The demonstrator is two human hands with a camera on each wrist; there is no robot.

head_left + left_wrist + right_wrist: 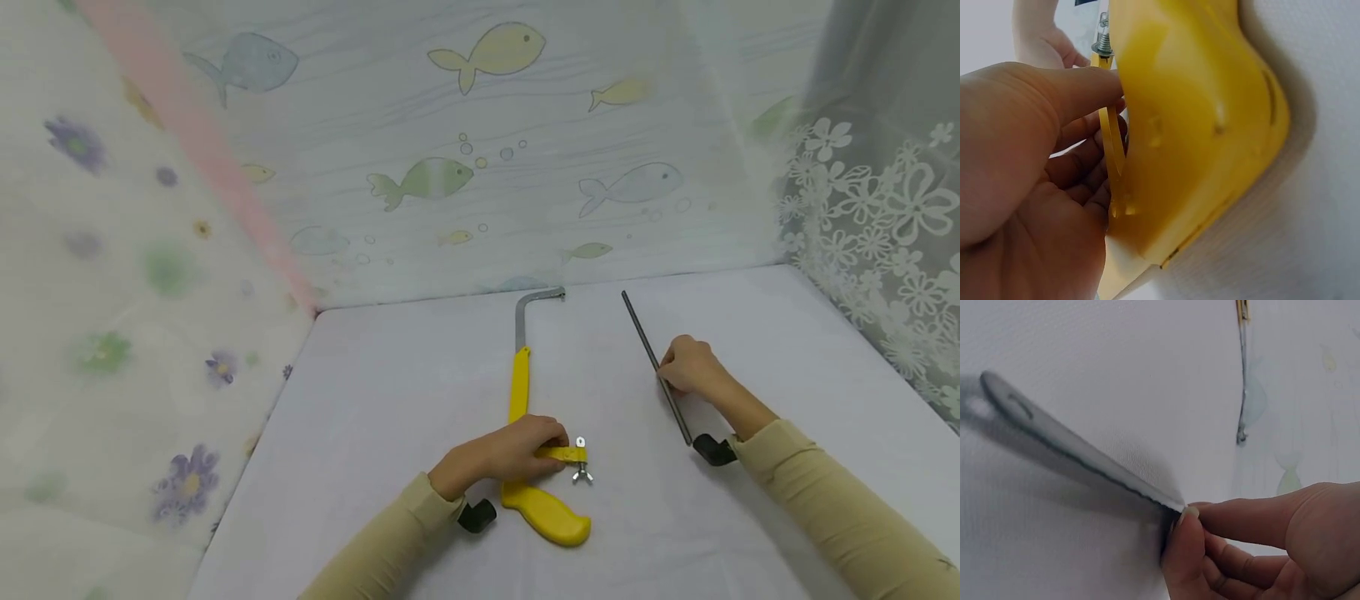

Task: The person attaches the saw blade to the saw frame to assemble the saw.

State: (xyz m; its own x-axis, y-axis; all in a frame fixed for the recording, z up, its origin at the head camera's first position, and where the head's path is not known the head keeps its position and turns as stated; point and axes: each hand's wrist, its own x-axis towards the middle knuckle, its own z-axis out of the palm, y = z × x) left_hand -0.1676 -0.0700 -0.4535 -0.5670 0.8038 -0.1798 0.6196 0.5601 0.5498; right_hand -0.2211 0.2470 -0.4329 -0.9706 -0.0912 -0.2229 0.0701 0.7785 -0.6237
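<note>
White tabletop (405,375), fish-print wall (525,117); yellow saw frame (519,387) in left hand (521,447), blade (644,340) in right hand (692,368)

Yellow frame (519,385), grey blade (643,338)

The frame is gleaming yellow up to its silver-grey rod (521,325); the blade is showing dark grey. The desk (405,383) is showing white. Yellow, green and blue fish (438,177) are patterning the back sheet (337,125), purple flowers (191,483) the left. Sleeves (847,517) are showing beige.

Left hand (525,446), right hand (692,368): bare. Left sleeve (382,542) and right sleeve (855,507): long, plain beige cloth, lightly creased, each ending in a cuff (772,454). Beside each cuff, a small, black, blunt-ended fitting (477,517).
</note>
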